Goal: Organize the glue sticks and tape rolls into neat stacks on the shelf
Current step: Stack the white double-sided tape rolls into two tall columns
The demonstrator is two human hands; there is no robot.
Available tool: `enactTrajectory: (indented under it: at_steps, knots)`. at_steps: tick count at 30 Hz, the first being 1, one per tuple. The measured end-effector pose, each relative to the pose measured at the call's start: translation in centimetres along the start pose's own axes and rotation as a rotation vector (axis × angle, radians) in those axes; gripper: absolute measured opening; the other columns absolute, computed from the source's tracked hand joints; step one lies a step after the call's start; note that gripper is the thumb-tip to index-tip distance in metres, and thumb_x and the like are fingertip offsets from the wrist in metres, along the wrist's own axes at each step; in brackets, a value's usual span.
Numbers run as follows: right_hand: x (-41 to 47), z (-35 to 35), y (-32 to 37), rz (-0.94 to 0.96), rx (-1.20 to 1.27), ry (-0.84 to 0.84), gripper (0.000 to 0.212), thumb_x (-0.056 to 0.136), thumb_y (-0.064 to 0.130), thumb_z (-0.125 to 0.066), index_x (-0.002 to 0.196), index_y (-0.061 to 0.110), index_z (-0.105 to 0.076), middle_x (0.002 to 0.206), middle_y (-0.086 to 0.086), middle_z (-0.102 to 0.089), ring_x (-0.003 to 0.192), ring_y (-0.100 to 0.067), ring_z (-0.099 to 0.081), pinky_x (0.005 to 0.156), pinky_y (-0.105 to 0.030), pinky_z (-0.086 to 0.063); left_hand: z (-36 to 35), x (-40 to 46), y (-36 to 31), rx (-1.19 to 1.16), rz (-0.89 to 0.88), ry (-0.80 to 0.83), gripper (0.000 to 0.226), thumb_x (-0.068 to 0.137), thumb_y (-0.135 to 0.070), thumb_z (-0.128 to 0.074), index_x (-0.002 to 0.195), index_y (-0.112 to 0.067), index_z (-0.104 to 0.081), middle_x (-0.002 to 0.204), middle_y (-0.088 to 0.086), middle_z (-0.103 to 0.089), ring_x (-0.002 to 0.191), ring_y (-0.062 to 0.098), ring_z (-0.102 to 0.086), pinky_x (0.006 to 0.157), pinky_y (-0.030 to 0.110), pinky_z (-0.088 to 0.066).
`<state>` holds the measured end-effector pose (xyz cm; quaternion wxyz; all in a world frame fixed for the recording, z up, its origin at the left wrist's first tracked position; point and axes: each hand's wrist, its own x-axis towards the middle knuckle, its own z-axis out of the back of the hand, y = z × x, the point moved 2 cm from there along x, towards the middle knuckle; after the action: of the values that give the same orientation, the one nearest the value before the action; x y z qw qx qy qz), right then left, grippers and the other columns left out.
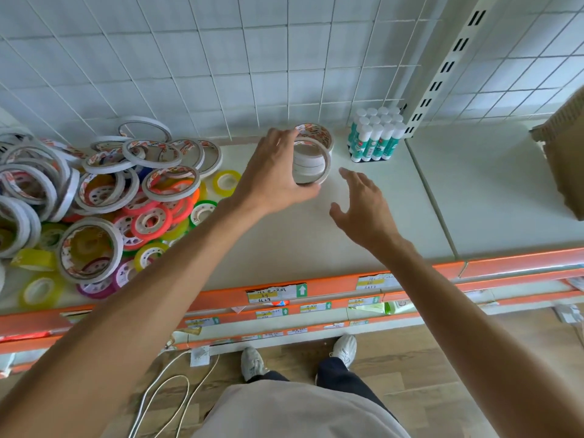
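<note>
Tape rolls and glue sticks share a pale shelf (363,235) seen from above, its front edge an orange price rail (221,295) with paper labels. Nearest the viewer, at 6 o'clock, are the person's two white trainers (252,363) on a wood floor, with white cables (164,393) looping at 7 o'clock.

Both bare arms reach up over the rail. The right hand (363,207) hovers open above bare shelf just right of centre, fingers spread and slightly bent, touching nothing. The left hand (278,172), at centre, grips a short stack of white tape rolls (311,164), thumb curled under the near side and fingers over the far side. Just behind it a second stack of printed-core rolls (316,134) stands touching or nearly touching; I cannot tell which.

At 9 o'clock a loose heap of tape rolls (101,197) sprawls: wide white rings over smaller pink, yellow, green and orange ones.

At 1 o'clock, near the back, upright glue sticks (376,137) with white caps and teal labels stand packed in a tight block beside a slotted white upright (442,64). A cardboard box (565,153) sits at 3 o'clock. A wire grid (189,58) backs the shelf.
</note>
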<state>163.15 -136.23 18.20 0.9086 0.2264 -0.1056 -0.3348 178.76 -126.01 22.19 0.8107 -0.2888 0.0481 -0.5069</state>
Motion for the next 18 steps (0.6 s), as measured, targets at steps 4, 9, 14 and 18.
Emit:
enactTrajectory:
  at_steps: [4, 9, 14, 18]
  knots:
    - [0.1, 0.7, -0.4, 0.007, -0.003, -0.058, 0.058, 0.087, 0.022, -0.067, 0.140, 0.006, -0.050, 0.132, -0.015, -0.060, 0.121, -0.032, -0.055, 0.100, -0.040, -0.045, -0.9, 3.4, -0.6, 0.086, 0.008, -0.018, 0.079, 0.067, -0.051, -0.075, 0.128, -0.006, -0.051, 0.121, 0.012, -0.053, 0.111, 0.031, -0.052, 0.092, 0.034, -0.042]
    - [-0.2, 1.2, -1.1, 0.020, 0.016, -0.056, 0.055, 0.088, 0.025, -0.067, 0.139, 0.009, -0.052, 0.133, -0.011, -0.061, 0.121, -0.027, -0.056, 0.101, -0.038, -0.046, -1.7, 5.8, -0.3, 0.152, 0.092, -0.001, 0.078, 0.065, -0.049, -0.081, 0.122, -0.004, -0.052, 0.120, 0.014, -0.050, 0.109, 0.033, -0.054, 0.089, 0.039, -0.046]
    - [-0.6, 1.5, -1.4, 0.024, 0.049, -0.054, 0.053, 0.088, 0.023, -0.067, 0.137, 0.009, -0.054, 0.131, -0.009, -0.062, 0.118, -0.025, -0.058, 0.099, -0.034, -0.047, -2.5, 6.5, 0.2, 0.157, 0.129, 0.015, 0.078, 0.065, -0.053, -0.080, 0.120, -0.003, -0.055, 0.120, 0.012, -0.049, 0.108, 0.032, -0.054, 0.091, 0.037, -0.045]
    - [-0.9, 1.4, -1.5, 0.023, 0.065, -0.033, 0.052, 0.090, 0.025, -0.067, 0.137, 0.010, -0.054, 0.132, -0.007, -0.062, 0.118, -0.022, -0.059, 0.100, -0.034, -0.047, -2.5, 7.1, 0.1, 0.157, 0.118, 0.004, 0.077, 0.065, -0.055, -0.078, 0.118, -0.004, -0.056, 0.119, 0.012, -0.049, 0.106, 0.032, -0.056, 0.090, 0.037, -0.046]
